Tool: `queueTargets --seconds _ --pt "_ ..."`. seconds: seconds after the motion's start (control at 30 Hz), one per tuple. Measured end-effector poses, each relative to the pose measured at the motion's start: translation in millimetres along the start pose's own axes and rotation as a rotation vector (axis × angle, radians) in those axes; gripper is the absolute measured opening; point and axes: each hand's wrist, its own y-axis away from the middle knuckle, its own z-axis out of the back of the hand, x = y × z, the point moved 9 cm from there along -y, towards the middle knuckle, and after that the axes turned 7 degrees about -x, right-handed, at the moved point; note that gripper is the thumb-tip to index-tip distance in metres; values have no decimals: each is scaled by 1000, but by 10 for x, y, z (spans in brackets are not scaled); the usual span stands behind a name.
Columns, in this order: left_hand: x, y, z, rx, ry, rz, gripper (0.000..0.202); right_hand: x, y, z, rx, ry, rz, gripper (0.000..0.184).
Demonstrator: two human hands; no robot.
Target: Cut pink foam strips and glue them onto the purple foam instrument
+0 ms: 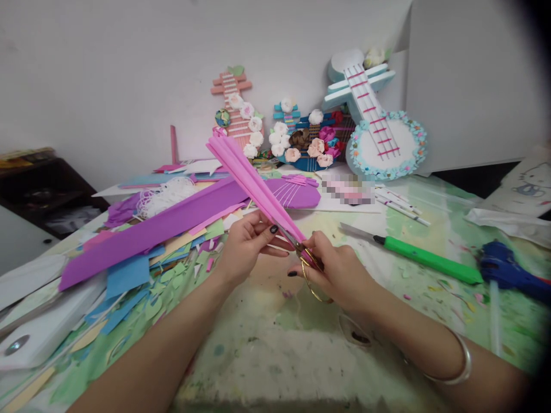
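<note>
A long folded strip of pink crepe paper (252,180) slants up and away over the table. Near its lower end my left hand (249,241) pinches it between thumb and fingers. My right hand (338,267) has its fingers in the gold handles of a pair of scissors (310,269). The scissor blades lie along the paper's lower end, close to my left thumb; whether they are cutting into it I cannot tell. Behind the pink strip lie a long purple paper strip (163,229) and a purple rounded piece with white strings (297,194).
Decorated paper instruments lean at the back, among them a white and blue one (383,126) and a pink one (235,109). A green-handled knife (430,258) and a blue glue gun (508,269) lie right. Paper scraps (172,281) and white string (166,195) cover the left.
</note>
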Motion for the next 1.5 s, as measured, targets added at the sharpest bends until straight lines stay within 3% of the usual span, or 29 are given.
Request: queueTargets --seconds 0.27,0.8,1.5 --pt "4 -5 31 -22 -18 8 23 -1 -12 27 -9 -16 -25 28" --pt "8 25 -99 62 -40 24 19 56 -7 56 -51 14 19 23" --pt "73 77 -244 114 -36 71 19 60 5 -15 43 -81 -43 14"
